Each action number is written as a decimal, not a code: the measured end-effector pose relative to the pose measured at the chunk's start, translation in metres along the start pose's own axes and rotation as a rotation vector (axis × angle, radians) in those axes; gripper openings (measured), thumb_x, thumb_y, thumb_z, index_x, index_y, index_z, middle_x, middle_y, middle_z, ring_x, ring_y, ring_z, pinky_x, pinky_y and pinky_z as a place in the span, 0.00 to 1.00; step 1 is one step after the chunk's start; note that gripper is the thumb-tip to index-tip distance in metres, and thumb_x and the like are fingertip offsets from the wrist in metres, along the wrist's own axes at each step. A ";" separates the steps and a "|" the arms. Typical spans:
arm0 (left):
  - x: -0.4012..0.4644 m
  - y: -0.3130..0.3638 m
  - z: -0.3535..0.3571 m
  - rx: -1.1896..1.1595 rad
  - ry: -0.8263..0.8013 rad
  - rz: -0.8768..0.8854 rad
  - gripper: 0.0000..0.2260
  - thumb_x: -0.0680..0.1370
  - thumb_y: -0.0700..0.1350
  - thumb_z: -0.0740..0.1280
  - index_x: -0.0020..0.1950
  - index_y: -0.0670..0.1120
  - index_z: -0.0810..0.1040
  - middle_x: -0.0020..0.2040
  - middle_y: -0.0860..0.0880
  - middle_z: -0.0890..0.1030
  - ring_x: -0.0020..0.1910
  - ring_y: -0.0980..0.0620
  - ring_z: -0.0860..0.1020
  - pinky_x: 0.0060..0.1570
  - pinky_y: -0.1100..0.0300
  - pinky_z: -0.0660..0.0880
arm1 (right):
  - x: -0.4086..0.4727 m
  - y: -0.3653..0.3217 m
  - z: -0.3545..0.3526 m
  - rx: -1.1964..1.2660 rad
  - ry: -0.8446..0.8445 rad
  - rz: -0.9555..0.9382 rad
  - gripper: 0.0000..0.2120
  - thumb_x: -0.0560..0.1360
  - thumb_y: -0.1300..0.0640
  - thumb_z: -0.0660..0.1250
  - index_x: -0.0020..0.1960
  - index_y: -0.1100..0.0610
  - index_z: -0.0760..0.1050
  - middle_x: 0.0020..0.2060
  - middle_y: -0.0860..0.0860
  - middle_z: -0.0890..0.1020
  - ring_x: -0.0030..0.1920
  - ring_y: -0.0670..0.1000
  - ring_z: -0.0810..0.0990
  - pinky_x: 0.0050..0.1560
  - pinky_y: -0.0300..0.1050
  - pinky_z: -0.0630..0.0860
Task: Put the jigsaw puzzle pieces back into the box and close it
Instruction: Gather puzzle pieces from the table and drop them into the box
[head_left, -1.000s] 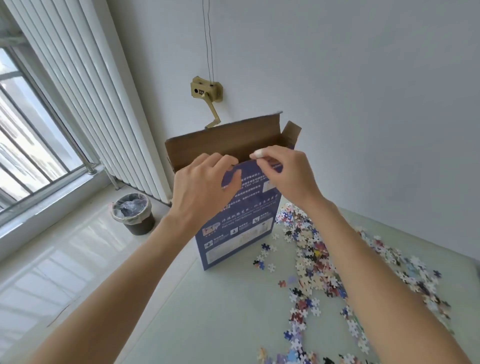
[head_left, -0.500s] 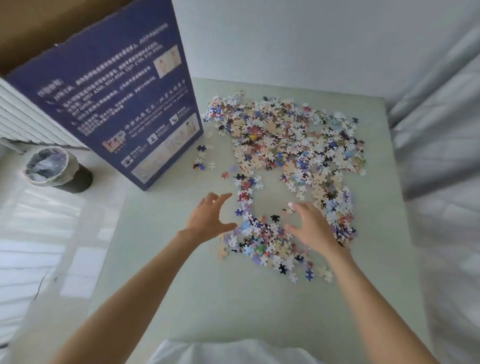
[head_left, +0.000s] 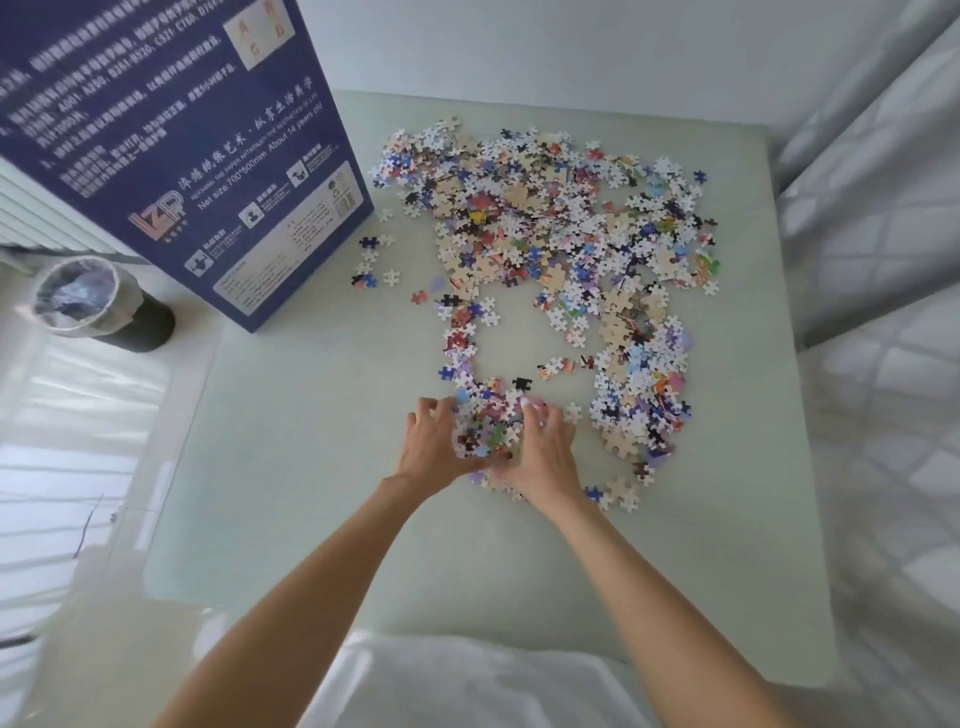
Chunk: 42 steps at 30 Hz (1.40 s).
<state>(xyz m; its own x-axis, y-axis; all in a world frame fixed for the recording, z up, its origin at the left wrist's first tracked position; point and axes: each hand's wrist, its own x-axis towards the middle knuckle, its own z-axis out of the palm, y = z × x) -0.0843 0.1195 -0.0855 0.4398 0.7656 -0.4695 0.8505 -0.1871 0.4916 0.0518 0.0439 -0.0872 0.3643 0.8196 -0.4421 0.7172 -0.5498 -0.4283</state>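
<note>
Cardboard puzzle pieces (head_left: 561, 244) are lying scattered on the pale surface (head_left: 311, 441), right of the blue box (head_left: 171, 150). We are cupping a loose mound between left hand (head_left: 434, 447) and right hand (head_left: 543, 452), fingers curled, seemingly clamping; light, slippery, scooping from underneath is looking safest.

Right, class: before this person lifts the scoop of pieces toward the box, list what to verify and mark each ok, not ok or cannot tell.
1. Both hands cup one heap: left hand and right hand flank the scooped pieces. Ok.
2. Heap gathered off the table: strays lie at the wrists. Not ok.
3. Box upright, near the left hand. Ok.
4. Box top open: out of frame. Cannot tell.
5. Path to the box free. Ok.
6. Main pile cleared. Not ok.
</note>
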 end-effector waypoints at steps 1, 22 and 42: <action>0.000 0.002 0.003 -0.011 0.013 0.011 0.38 0.66 0.55 0.76 0.71 0.48 0.62 0.64 0.45 0.64 0.62 0.45 0.66 0.62 0.57 0.64 | 0.003 -0.002 0.002 0.001 0.002 -0.046 0.43 0.65 0.44 0.74 0.72 0.55 0.55 0.66 0.57 0.60 0.64 0.58 0.61 0.55 0.50 0.73; -0.003 -0.009 0.006 0.006 0.046 -0.009 0.35 0.69 0.50 0.75 0.72 0.48 0.63 0.65 0.46 0.65 0.63 0.46 0.68 0.61 0.57 0.66 | 0.039 -0.007 -0.010 -0.312 -0.145 -0.391 0.37 0.66 0.46 0.74 0.66 0.58 0.62 0.60 0.55 0.70 0.58 0.55 0.68 0.53 0.47 0.73; 0.009 -0.004 0.003 -0.046 0.044 0.064 0.21 0.74 0.50 0.70 0.65 0.49 0.72 0.52 0.47 0.79 0.50 0.44 0.77 0.46 0.57 0.71 | 0.023 0.003 -0.016 0.006 -0.107 -0.192 0.27 0.71 0.48 0.70 0.65 0.59 0.71 0.56 0.55 0.78 0.58 0.55 0.74 0.56 0.46 0.70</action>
<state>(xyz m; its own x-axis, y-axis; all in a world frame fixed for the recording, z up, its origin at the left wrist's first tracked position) -0.0828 0.1259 -0.0938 0.4790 0.7795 -0.4037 0.8065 -0.2091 0.5531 0.0719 0.0642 -0.0858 0.1559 0.8877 -0.4333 0.7638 -0.3864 -0.5169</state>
